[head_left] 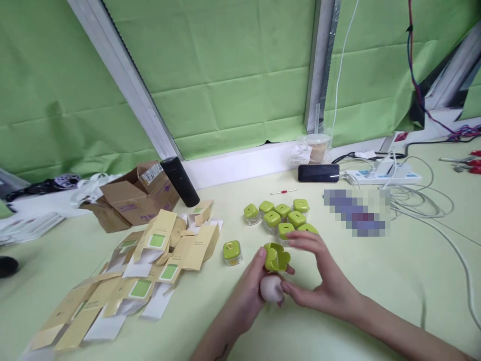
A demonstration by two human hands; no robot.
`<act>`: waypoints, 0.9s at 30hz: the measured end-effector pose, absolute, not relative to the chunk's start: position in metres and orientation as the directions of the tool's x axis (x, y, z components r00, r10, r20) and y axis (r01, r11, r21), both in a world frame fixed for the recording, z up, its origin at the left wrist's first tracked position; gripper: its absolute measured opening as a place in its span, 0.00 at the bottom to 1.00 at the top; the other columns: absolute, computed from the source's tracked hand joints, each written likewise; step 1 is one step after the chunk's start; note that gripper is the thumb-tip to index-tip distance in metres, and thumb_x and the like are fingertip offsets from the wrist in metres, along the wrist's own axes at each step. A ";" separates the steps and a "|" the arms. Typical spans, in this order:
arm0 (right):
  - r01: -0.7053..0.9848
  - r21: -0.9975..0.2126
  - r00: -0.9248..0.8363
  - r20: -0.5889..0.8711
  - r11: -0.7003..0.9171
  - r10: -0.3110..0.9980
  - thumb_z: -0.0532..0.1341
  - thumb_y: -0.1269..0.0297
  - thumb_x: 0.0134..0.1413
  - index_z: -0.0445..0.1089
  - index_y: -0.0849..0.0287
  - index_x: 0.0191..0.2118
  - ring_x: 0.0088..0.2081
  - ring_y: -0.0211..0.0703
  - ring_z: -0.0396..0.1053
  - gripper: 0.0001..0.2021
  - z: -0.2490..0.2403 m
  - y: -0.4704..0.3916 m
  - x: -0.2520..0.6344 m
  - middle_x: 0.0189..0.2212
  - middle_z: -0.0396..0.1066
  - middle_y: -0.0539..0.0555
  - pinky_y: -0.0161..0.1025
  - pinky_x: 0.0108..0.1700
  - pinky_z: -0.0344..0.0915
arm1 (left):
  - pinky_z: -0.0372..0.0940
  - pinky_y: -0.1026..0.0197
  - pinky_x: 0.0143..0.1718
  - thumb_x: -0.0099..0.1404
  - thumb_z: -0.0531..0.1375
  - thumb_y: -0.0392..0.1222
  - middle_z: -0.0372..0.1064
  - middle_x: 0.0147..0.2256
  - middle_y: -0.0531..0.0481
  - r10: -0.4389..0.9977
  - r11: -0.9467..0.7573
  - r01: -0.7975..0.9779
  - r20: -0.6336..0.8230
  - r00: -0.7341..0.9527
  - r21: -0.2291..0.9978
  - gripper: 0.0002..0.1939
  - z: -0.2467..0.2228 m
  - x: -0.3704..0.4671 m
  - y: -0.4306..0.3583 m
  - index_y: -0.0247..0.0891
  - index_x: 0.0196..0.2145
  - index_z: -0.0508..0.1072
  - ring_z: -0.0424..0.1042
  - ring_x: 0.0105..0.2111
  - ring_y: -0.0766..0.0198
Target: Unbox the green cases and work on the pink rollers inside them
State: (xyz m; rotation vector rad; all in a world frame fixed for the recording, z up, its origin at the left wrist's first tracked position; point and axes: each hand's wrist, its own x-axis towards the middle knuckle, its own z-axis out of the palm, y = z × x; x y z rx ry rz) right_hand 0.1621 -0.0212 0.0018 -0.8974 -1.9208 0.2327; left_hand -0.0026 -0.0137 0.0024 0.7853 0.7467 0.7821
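Note:
Near the front middle of the table, my left hand (250, 288) is closed round a green petal-shaped cup (277, 257) and a whitish round piece (271, 288) just below it. My right hand (323, 278) has its thumb against the right side of the whitish piece, with its fingers spread above, beside the green cup. Behind my hands stands a group of several small clear containers with green lids (272, 218). One more green-lidded container (232, 252) sits apart, left of my hands.
Opened tan cartons (188, 249) cover the left side, with a brown cardboard box (137, 198) and black bottle (180, 181) behind. Farther back are a red-and-white tool (283, 192), phone (318, 173), plastic cup (318, 149), and power strip (398, 176) with cables.

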 end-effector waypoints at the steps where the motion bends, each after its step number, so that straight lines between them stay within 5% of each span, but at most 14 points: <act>1: 0.529 -0.390 -0.296 0.748 0.754 0.595 0.65 0.64 0.46 0.57 0.52 0.52 0.51 0.52 0.63 0.26 0.001 -0.021 0.162 0.48 0.64 0.58 0.49 0.50 0.63 | 0.61 0.65 0.25 0.64 0.48 0.61 0.71 0.39 0.44 0.841 0.455 -0.346 -0.268 0.470 0.820 0.27 0.002 -0.003 -0.013 0.35 0.48 0.66 0.68 0.26 0.67; 4: 0.604 -0.065 -0.493 0.753 0.794 0.437 0.63 0.62 0.50 0.63 0.55 0.51 0.44 0.48 0.66 0.21 -0.003 -0.022 0.160 0.41 0.69 0.56 0.45 0.49 0.61 | 0.63 0.63 0.32 0.65 0.47 0.61 0.72 0.38 0.45 0.855 0.444 -0.395 -0.247 0.457 0.804 0.28 0.000 -0.002 -0.013 0.35 0.48 0.67 0.70 0.35 0.63; 6: 0.612 0.040 -0.564 0.722 0.790 0.400 0.60 0.63 0.55 0.63 0.58 0.53 0.42 0.45 0.67 0.20 -0.005 -0.024 0.156 0.39 0.71 0.56 0.44 0.50 0.59 | 0.63 0.61 0.39 0.64 0.46 0.62 0.72 0.38 0.45 0.837 0.470 -0.395 -0.256 0.484 0.790 0.29 -0.001 -0.001 -0.013 0.35 0.47 0.69 0.70 0.39 0.61; 11: 0.606 0.046 -0.575 0.715 0.794 0.398 0.57 0.68 0.60 0.67 0.58 0.45 0.43 0.42 0.67 0.08 -0.001 -0.026 0.151 0.39 0.74 0.55 0.41 0.45 0.60 | 0.61 0.57 0.46 0.61 0.43 0.68 0.72 0.39 0.43 0.778 0.506 -0.391 -0.211 0.592 0.769 0.36 0.007 0.001 -0.015 0.34 0.47 0.70 0.69 0.44 0.56; 16: 0.534 -0.001 -0.663 0.621 0.846 0.419 0.54 0.68 0.62 0.66 0.58 0.48 0.47 0.47 0.67 0.10 0.002 -0.023 0.154 0.43 0.74 0.56 0.43 0.43 0.64 | 0.60 0.56 0.46 0.59 0.43 0.70 0.71 0.39 0.43 0.770 0.520 -0.419 -0.196 0.608 0.744 0.38 0.012 -0.002 -0.014 0.35 0.46 0.70 0.69 0.44 0.55; 18: 0.468 -0.094 -0.665 0.618 0.879 0.420 0.56 0.70 0.60 0.63 0.57 0.51 0.49 0.47 0.67 0.13 0.002 -0.023 0.159 0.45 0.73 0.56 0.44 0.46 0.65 | 0.60 0.57 0.45 0.59 0.42 0.71 0.70 0.39 0.43 0.775 0.517 -0.434 -0.189 0.603 0.738 0.38 0.010 -0.003 -0.013 0.35 0.44 0.71 0.68 0.43 0.56; 23: 0.289 -0.629 -0.333 0.641 0.722 0.692 0.62 0.61 0.55 0.56 0.51 0.56 0.48 0.47 0.68 0.23 0.007 -0.027 0.172 0.47 0.69 0.56 0.42 0.49 0.67 | 0.59 0.60 0.42 0.66 0.48 0.59 0.69 0.42 0.44 0.896 0.325 -0.510 -0.087 0.435 0.796 0.25 0.006 -0.002 -0.011 0.35 0.44 0.71 0.65 0.41 0.61; 27: 0.272 -0.695 -0.214 0.631 0.666 0.746 0.63 0.63 0.54 0.58 0.49 0.53 0.49 0.46 0.67 0.22 0.010 -0.024 0.173 0.46 0.69 0.54 0.42 0.50 0.66 | 0.61 0.60 0.39 0.68 0.51 0.46 0.68 0.43 0.42 0.859 0.331 -0.496 -0.039 0.511 0.802 0.16 0.008 0.002 -0.014 0.34 0.46 0.70 0.66 0.40 0.61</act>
